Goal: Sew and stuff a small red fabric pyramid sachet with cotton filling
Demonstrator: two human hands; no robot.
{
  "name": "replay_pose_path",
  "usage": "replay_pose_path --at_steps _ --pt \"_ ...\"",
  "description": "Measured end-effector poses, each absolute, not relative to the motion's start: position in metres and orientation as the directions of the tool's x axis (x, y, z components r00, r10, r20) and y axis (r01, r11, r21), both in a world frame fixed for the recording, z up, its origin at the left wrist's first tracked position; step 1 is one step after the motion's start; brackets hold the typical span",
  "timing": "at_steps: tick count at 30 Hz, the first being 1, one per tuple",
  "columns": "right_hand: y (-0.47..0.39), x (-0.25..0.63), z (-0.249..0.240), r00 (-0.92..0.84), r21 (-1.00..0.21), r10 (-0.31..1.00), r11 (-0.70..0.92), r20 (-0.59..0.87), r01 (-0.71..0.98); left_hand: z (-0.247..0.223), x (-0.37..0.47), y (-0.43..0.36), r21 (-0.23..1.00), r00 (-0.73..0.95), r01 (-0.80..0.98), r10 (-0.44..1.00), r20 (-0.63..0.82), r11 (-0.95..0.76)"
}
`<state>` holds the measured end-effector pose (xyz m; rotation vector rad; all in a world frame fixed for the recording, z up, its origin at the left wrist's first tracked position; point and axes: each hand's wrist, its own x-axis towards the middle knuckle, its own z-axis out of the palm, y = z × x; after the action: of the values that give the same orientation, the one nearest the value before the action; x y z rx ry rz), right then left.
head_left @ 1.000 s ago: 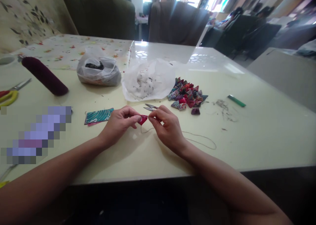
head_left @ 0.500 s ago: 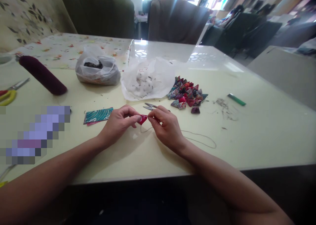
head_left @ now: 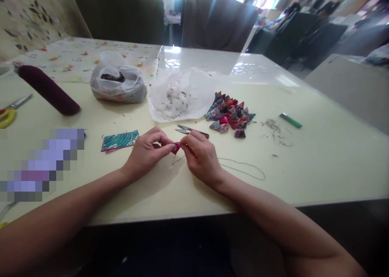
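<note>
Between thumb and fingers, my left hand [head_left: 148, 150] pinches a small red piece of fabric [head_left: 176, 148] just above the tabletop. My right hand [head_left: 203, 157] is closed at the fabric's right edge; anything tiny between its fingertips is hidden. A thin dark thread [head_left: 263, 173] hangs below the fabric, passes by my right hand and loops across the table to the right. Thread snips [head_left: 199, 133] lie just beyond my right fingers. Left of my left hand rests a teal wave-patterned fabric rectangle [head_left: 120, 141], with a pink layer showing beneath.
Several small stuffed fabric pieces [head_left: 232, 114] are heaped behind my right hand. White stuffing [head_left: 179, 99] sits on a white sheet beside a plastic bag [head_left: 118, 84]. A dark purple roll [head_left: 48, 90] and yellow-handled scissors [head_left: 9, 116] lie left. Right are a green object [head_left: 291, 120] and thread scraps [head_left: 275, 129].
Both hands stay together at the red fabric, which has tilted a little. My right hand has shifted slightly left, showing more of the snips. The whole view has moved slightly.
</note>
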<state>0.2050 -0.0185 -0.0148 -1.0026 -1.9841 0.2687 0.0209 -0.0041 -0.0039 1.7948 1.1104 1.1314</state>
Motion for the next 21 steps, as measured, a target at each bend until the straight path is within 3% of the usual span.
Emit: replay_pose_path --at_steps 8,15,21 --pt "-0.016 0.203 -0.017 -0.22 -0.566 0.766 0.606 0.604 0.559 -0.007 0.022 -0.007 0.709 0.189 0.476 0.848 0.495 -0.52" --pt "-0.014 0.201 -0.016 -0.223 -0.565 0.755 0.622 0.617 0.542 -0.013 0.022 -0.005 0.559 0.23 0.502 0.725 0.65 -0.66" --pt "-0.005 0.214 -0.001 -0.205 -0.762 0.843 0.538 0.498 0.362 -0.011 0.019 -0.001 0.41 0.326 0.477 0.59 0.739 -0.777"
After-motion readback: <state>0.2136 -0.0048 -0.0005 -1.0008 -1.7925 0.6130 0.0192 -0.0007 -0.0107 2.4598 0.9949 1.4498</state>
